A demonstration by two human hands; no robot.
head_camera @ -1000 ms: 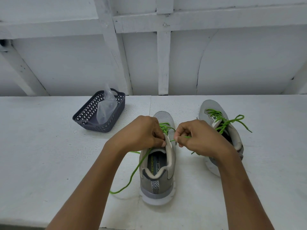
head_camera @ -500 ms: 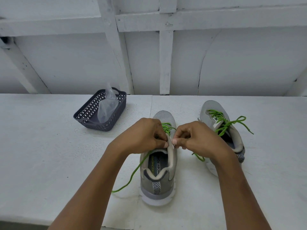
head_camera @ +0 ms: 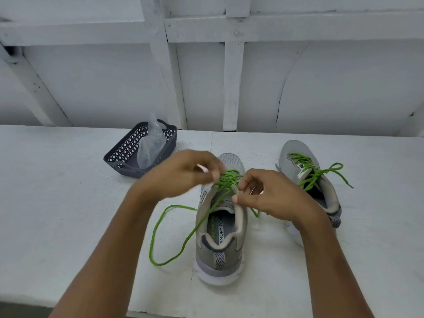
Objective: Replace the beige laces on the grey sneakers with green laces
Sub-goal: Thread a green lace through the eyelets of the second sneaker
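1. Basket [head_camera: 114,157] of dark latticed plastic sits far left on the white table [head_camera: 57,203]. A clear plastic bag [head_camera: 150,148] stands in it, and what the bag holds, if anything, cannot be made out.
2. Left hand [head_camera: 181,173] hovers over the toe end of the near sneaker, smeared by motion blur. Its fingers are curled with the tips gathered at the crossed lacing, but the blur hides whether they actually pinch a strand.
3. Green lace [head_camera: 158,226] is threaded through the near sneaker. One loose length runs back across the shoe's opening and lies in a wide loop on the table just left of the shoe. Both hands partly cover the upper crossings.
4. Near sneaker [head_camera: 220,253] stands mid-table with its heel toward the camera, grey with a white sole. The collar cuts off part of the printing on the insole.
5. Right hand [head_camera: 273,193] is sharper. Its thumb and bent forefinger pinch the green lace at the shoe's right eyelet row, and the other fingers are curled beneath. A short piece of lace pokes out below the hand.
6. Far sneaker [head_camera: 296,154] stands to the right, its near side hidden behind the right wrist. A second green lace [head_camera: 321,173] runs through it with its ends trailing loose, and whether it is knotted cannot be told.
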